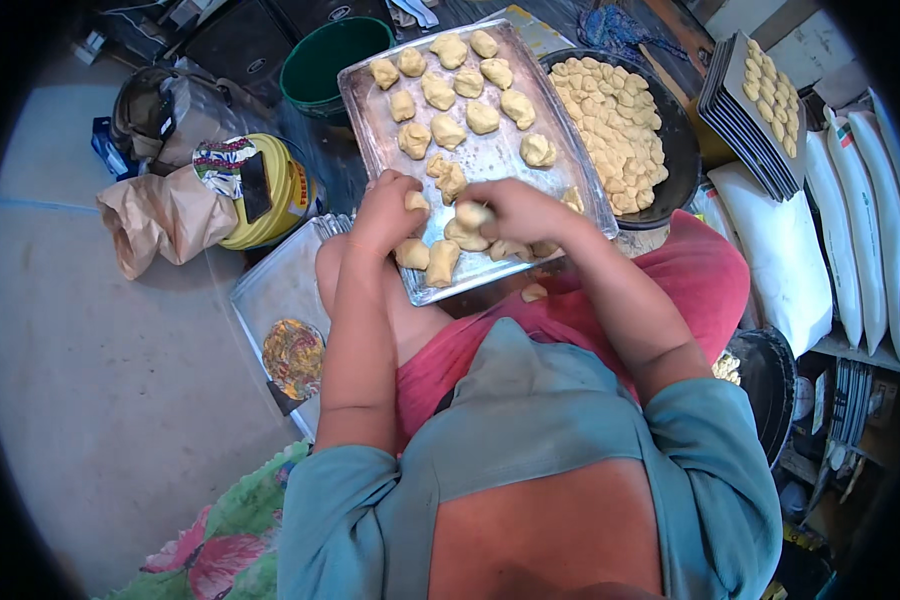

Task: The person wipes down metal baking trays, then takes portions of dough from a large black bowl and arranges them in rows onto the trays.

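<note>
A metal baking tray (585, 190) lies tilted across my lap, with several dough lumps (438, 92) spread over its far part. My left hand (382, 215) is over the tray's left edge, fingers curled on a small dough piece (416, 201). Above the near middle of the tray, my right hand (518, 212) pinches a pale dough ball (473, 214), slightly blurred by motion. More lumps, among them a long dough piece (442, 263), sit close below my hands. A small dough bit (533, 292) rests on my red clothing under the tray's near edge.
Beyond the tray's right side is a black round pan (682, 150) filled with small dough balls. Stacked trays (745, 110) and white sacks (775, 250) stand further right. At left are a green bucket (310, 75), yellow bucket (282, 190), paper bag (160, 215) and another metal tray (275, 270).
</note>
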Action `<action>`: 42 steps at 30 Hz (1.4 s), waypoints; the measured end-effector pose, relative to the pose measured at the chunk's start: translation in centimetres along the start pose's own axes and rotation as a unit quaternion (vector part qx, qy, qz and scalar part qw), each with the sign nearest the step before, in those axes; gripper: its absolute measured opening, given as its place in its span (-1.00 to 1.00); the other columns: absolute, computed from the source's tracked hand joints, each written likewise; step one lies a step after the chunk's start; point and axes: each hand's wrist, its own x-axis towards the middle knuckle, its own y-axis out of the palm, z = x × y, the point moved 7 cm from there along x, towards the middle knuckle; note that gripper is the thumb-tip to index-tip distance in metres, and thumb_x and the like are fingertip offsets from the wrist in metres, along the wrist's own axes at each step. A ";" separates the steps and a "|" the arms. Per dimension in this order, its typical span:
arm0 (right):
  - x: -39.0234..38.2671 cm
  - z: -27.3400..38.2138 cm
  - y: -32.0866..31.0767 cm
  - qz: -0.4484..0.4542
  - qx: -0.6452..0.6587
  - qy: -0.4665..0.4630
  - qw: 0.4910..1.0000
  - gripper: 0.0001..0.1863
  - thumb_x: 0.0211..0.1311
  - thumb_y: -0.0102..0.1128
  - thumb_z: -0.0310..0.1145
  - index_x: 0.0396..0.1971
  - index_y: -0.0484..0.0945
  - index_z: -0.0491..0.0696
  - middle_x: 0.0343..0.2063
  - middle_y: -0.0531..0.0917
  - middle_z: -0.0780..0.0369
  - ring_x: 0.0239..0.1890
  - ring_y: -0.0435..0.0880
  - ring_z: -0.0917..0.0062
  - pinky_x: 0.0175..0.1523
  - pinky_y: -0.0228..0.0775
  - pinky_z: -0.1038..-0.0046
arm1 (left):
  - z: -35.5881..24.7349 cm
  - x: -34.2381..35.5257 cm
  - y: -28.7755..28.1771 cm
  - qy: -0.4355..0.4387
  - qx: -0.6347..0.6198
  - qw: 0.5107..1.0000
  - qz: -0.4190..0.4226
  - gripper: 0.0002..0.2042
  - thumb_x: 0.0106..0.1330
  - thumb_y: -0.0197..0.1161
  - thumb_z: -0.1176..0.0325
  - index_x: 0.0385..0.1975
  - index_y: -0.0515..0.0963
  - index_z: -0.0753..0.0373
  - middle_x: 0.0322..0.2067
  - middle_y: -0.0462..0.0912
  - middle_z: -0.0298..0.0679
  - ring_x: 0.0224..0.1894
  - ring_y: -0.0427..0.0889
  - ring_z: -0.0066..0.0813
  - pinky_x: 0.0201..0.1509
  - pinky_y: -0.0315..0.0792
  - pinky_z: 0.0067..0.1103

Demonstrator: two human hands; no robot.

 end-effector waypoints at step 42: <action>-0.4 -0.8 -4.5 -0.043 -0.124 0.132 0.983 -0.72 -0.03 0.29 -0.36 -0.25 0.61 -0.10 -0.30 0.67 0.07 -0.20 0.65 0.23 -0.07 0.45 0.31 | -0.6 0.8 1.0 -0.055 -0.109 0.992 -0.039 -0.76 0.11 0.32 0.29 -0.27 0.61 0.24 -0.24 0.58 -0.10 -0.18 0.60 -0.09 -0.07 0.47 -0.34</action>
